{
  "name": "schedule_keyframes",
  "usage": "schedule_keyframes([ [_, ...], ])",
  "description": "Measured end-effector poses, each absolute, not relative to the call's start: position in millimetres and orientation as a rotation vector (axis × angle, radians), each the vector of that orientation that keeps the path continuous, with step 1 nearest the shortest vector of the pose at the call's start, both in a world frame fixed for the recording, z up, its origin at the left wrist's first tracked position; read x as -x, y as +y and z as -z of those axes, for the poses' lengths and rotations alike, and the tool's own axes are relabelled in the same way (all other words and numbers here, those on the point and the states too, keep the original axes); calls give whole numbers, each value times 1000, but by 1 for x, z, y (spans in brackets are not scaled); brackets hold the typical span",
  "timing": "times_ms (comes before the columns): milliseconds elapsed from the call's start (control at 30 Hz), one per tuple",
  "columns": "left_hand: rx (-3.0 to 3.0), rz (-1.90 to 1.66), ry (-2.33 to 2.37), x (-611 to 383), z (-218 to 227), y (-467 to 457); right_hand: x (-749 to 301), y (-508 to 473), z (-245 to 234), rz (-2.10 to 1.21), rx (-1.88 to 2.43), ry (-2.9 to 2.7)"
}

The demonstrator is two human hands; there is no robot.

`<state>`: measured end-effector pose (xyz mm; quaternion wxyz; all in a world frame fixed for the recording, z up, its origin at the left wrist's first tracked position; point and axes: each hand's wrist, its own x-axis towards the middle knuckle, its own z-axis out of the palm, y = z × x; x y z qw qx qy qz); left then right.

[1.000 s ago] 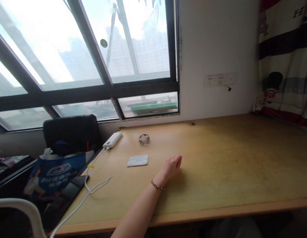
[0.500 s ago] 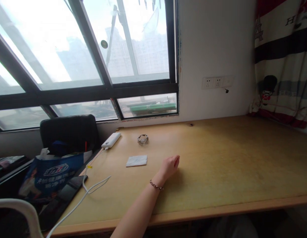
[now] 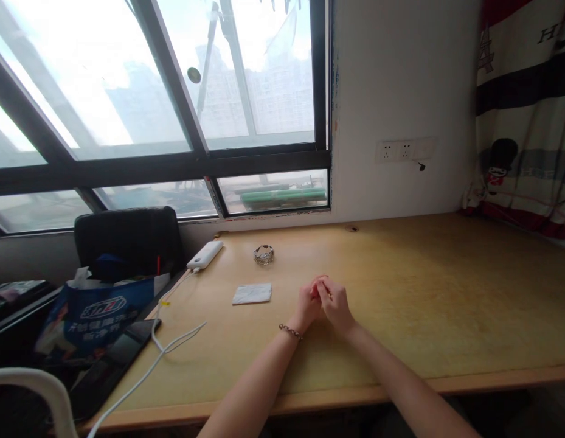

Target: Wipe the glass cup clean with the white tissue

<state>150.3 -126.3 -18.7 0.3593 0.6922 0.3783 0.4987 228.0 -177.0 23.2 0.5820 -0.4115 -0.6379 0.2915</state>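
Note:
My left hand [image 3: 308, 304], a braided bracelet on its wrist, is closed above the middle of the wooden desk [image 3: 423, 304]. Against it rests my right hand [image 3: 337, 304], also closed, its fingertips pressed together where the two hands meet. A small reddish patch shows between them; whether it is a held thing or fingertips I cannot tell. To the left of the hands lies a flat white packet [image 3: 252, 294]. Farther back on the desk sits a silvery openwork ring-shaped object [image 3: 264, 255].
A white power bank [image 3: 205, 255] with a white cable [image 3: 160, 347] lies along the desk's left edge. Beyond that edge are a blue shopping bag [image 3: 104, 313] and a black chair [image 3: 129, 237]. The window [image 3: 246, 162] and wall sockets [image 3: 404, 150] are behind the desk.
My right hand has come into view from the lower right and now meets my left hand. The left hand stays at nearly the same place. The camera view has shifted slightly.

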Motion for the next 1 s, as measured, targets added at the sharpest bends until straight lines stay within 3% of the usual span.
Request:
schedule_keyframes([
  [200, -1611, -1229, 842, -156, 15, -124, -242, -139, -4, -937, 904, -1091],
  [367, -1405, -1139, 831, -159, 12, -128, -242, -138, 13, -1166, 910, -1170],
  [700, -1358, -1042, 903, -158, 14, -130, -239, -135, 34, -898, 1064, -1466],
  [1000, -1473, -1057, 915, -159, 18, -127, -238, -133, 37, -871, 1071, -1472],
])
